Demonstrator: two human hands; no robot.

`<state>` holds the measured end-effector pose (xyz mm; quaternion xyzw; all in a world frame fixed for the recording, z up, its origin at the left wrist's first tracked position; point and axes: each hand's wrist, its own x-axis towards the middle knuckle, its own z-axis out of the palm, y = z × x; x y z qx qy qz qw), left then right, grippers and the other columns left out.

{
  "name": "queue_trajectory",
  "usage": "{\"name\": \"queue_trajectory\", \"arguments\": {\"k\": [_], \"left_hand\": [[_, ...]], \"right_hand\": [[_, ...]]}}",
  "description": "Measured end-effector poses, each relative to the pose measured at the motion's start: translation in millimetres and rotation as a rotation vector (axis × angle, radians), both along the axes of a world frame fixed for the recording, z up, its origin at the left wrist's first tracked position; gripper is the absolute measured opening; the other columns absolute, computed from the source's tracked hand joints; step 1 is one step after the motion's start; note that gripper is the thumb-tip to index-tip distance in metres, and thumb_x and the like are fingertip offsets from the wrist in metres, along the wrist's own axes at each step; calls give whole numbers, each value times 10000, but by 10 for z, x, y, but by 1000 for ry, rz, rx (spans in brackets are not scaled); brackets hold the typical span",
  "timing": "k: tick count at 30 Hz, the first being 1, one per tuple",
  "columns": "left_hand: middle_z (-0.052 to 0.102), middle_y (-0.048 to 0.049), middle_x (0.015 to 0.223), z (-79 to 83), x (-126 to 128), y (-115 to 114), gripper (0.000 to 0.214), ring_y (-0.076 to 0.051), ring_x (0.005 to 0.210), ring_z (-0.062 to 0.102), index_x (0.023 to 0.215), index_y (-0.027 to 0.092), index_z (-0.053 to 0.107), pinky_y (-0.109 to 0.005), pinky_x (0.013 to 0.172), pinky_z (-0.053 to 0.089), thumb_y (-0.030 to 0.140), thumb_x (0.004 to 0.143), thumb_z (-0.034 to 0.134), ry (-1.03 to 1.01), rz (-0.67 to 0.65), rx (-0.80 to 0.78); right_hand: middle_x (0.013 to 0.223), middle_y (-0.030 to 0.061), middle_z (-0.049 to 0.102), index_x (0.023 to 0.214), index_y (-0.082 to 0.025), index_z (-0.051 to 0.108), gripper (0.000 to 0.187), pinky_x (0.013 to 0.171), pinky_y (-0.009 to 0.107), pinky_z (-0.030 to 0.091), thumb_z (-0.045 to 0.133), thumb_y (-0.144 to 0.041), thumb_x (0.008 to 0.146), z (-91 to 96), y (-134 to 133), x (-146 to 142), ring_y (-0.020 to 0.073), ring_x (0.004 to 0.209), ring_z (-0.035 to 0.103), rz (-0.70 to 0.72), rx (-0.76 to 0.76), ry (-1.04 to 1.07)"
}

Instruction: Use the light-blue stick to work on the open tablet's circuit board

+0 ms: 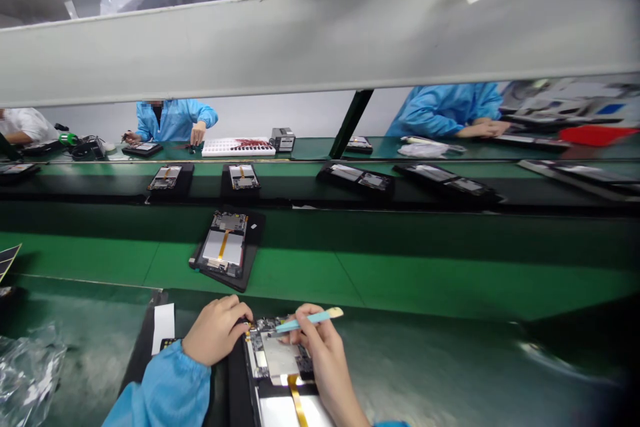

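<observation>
An opened tablet (280, 357) lies in front of me with its circuit board, silver shield plate and orange ribbon cable exposed. My left hand (217, 328) is closed at its top left corner, thumb and curled fingers pinching the edge by a small gold-coloured part. In my right hand (320, 353) is a pair of light blue tweezers (307, 321), held like a pen. Their tip points left and down to the board near the tablet's top edge; whether it touches cannot be made out. The tablet's lower end runs out of view.
Beyond my hands, another opened tablet (225, 243) rests on a black cover on the green belt (300, 273). More opened tablets (356, 177) line the raised shelf behind. Clear plastic bags (30, 373) lie at left. Co-workers in blue sleeves (445, 110) sit across. A grey beam (300, 40) spans overhead.
</observation>
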<state>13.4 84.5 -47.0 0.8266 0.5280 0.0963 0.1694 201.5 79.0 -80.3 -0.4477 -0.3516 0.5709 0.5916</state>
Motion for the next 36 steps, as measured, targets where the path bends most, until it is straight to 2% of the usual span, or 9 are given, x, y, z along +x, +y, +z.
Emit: {"name": "queue_trajectory", "arguments": {"k": [10, 24, 28, 36], "left_hand": [[635, 0, 930, -46, -23, -1, 131, -173, 893, 602, 930, 229, 619, -266, 776, 444, 134, 864, 557, -96, 21, -24], [629, 10, 856, -48, -79, 43, 126, -132, 813, 612, 880, 204, 643, -210, 743, 468, 107, 809, 603, -270, 32, -92], [629, 8, 879, -50, -86, 57, 170, -133, 821, 613, 902, 206, 640, -212, 757, 471, 93, 778, 621, -289, 31, -112], [620, 2, 866, -50, -49, 44, 171, -168, 851, 595, 883, 225, 651, -264, 775, 448, 89, 800, 587, -295, 52, -119]], "right_hand": [[479, -58, 566, 755, -218, 542, 407, 504, 263, 475, 766, -541, 647, -9, 9, -11, 165, 447, 581, -3, -1, 12], [480, -59, 560, 766, -216, 539, 391, 524, 258, 452, 752, -532, 676, -19, 1, 1, 163, 465, 574, 18, 2, 19], [476, -67, 548, 751, -214, 541, 396, 525, 249, 452, 754, -538, 670, -36, 3, -1, 154, 463, 572, 16, 3, 15], [471, -64, 545, 744, -215, 548, 383, 520, 255, 454, 751, -532, 674, -57, 13, -5, 156, 452, 565, 9, 17, -2]]}}
